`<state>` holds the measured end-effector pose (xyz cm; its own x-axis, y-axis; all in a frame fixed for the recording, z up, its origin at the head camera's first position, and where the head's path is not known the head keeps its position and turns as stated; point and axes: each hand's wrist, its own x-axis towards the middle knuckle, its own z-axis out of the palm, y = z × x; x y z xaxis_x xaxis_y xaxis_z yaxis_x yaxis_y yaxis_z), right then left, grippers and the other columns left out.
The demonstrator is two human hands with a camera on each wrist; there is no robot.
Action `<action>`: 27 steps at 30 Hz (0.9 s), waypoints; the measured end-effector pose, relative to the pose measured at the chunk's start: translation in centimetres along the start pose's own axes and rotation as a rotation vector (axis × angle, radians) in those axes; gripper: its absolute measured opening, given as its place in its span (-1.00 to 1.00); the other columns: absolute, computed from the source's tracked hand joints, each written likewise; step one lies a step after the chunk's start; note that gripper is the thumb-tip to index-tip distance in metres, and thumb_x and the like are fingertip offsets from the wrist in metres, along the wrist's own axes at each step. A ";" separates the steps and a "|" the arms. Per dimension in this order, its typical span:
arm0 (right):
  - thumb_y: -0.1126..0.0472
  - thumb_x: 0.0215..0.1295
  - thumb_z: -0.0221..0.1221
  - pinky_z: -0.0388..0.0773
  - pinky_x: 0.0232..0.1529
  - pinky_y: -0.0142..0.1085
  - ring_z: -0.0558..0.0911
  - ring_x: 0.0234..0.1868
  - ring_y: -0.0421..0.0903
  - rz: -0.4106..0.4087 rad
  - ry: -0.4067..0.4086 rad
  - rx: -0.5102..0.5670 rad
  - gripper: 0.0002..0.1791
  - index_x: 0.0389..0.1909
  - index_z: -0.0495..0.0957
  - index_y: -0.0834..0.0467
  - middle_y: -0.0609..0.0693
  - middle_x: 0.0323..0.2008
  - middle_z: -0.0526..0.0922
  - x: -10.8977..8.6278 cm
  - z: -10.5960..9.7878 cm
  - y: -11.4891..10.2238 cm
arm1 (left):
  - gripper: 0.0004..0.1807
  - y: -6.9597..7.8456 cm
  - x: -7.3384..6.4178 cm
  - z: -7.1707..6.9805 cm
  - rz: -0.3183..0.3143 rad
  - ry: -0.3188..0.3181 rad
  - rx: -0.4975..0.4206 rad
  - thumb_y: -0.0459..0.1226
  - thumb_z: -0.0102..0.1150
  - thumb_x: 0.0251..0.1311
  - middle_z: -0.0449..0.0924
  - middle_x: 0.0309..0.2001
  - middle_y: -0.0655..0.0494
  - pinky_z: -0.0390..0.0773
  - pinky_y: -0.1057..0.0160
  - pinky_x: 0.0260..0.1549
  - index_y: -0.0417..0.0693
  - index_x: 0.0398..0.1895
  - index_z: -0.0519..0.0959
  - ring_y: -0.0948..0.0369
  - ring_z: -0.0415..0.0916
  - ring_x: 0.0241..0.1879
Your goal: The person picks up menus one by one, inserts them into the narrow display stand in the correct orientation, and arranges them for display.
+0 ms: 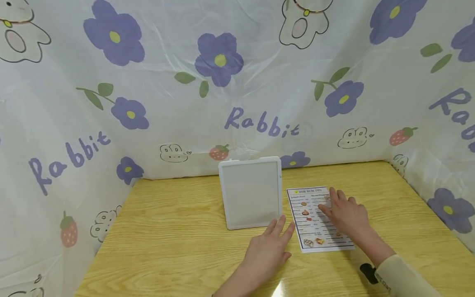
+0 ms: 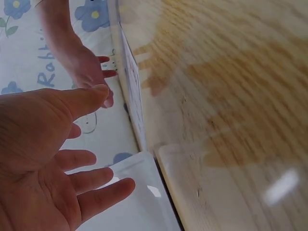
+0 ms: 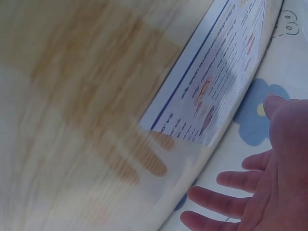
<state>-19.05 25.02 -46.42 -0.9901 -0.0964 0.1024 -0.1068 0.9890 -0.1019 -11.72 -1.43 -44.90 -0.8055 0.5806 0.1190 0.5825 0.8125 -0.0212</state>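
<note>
A printed menu sheet [image 1: 311, 227], headed "Dim Sum Inn" with small food pictures, lies flat on the wooden table. My right hand [image 1: 348, 212] is over its right edge with fingers spread, holding nothing. Left of the menu is a white-rimmed rectangular panel [image 1: 252, 196] with a plain pale face. My left hand [image 1: 266, 251] is by the panel's lower right corner, fingers straight and apart, near the menu's left edge. The left wrist view shows the left palm with nothing in it, above the panel's edge [image 2: 137, 204]. In the right wrist view, the menu [image 3: 207, 91] lies beyond the spread right fingers.
The wood-grain table [image 1: 167, 231] is glossy and reflects both hands. A white cloth [image 1: 178, 119] printed with purple flowers, rabbits and strawberries hangs behind and at both sides. A small black object [image 1: 368, 273] shows at the right wrist, beside the pale sleeve [image 1: 402, 278].
</note>
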 end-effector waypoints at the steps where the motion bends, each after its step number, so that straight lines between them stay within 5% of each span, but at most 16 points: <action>1: -0.15 0.51 0.12 0.57 -0.24 0.32 0.53 0.02 0.51 0.000 -0.004 -0.002 -0.16 0.43 0.18 0.46 0.46 0.24 0.43 0.0 0.0 0.0 | -0.18 0.1 0.1 0.1 0.003 -0.003 0.003 0.08 0.40 0.23 0.29 0.51 0.05 0.64 0.31 -0.51 0.20 0.54 0.34 0.09 0.39 0.39; 12: -0.12 0.51 0.14 0.57 -0.29 0.29 0.54 -0.06 0.48 -0.001 -0.007 -0.044 -0.22 0.30 0.27 0.52 0.44 0.07 0.50 0.5 -0.1 0.4 | -0.18 0.4 1.5 1.3 0.035 0.024 0.032 0.00 0.49 0.16 0.37 0.46 0.01 0.61 0.34 -0.56 0.18 0.49 0.39 0.08 0.43 0.35; 27: -0.13 0.52 0.11 0.56 -0.30 0.26 0.54 -0.11 0.41 0.048 -0.100 -0.019 -0.33 0.05 0.46 0.51 0.39 -0.09 0.53 1.2 0.2 1.2 | -0.16 1.9 3.9 1.7 0.001 -0.081 -0.002 0.11 0.47 0.14 0.38 0.45 0.10 0.70 0.22 -0.31 0.24 0.50 0.40 0.09 0.43 0.35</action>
<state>-20.38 26.10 -46.61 -0.9983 -0.0582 -0.0016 -0.0578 0.9947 -0.0852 -13.95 2.46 -46.17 -0.8108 0.5841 0.0382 0.5838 0.8117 -0.0190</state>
